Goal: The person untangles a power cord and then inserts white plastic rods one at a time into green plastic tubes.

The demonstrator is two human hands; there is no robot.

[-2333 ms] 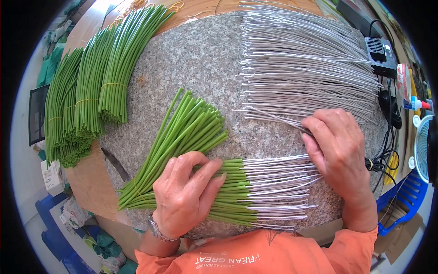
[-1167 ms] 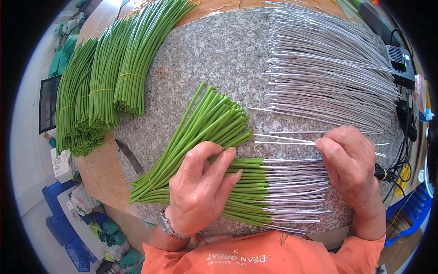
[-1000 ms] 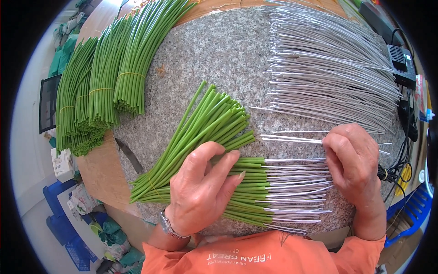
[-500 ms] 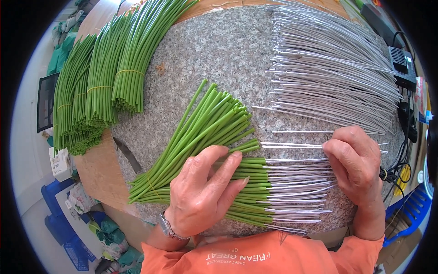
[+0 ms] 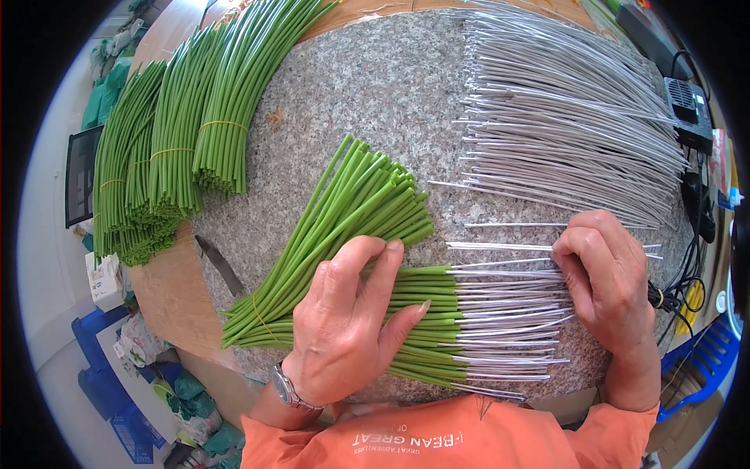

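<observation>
A bundle of green plastic tubes, tied by a yellow rubber band, lies fanned out on the stone slab. Over it is my left hand, index and middle fingertips pressed together on the tubes, thumb apart and lower down. Below those fingertips, a row of tubes has silvery wires sticking out of the right ends. My right hand pinches a few loose metal wires between thumb and fingers, their left tips pointing toward the tubes. What the left fingertips grip underneath is partly hidden.
Banded bundles of green tubes lie at the far left. A wide spread of metal wires covers the far right of the granite slab. A dark blade-like strip rests at left; black cables hang at right.
The left fingertips have shifted slightly up and left, pushing upper tubes away from the wired row. My right hand stays nearly in place, still holding the wires.
</observation>
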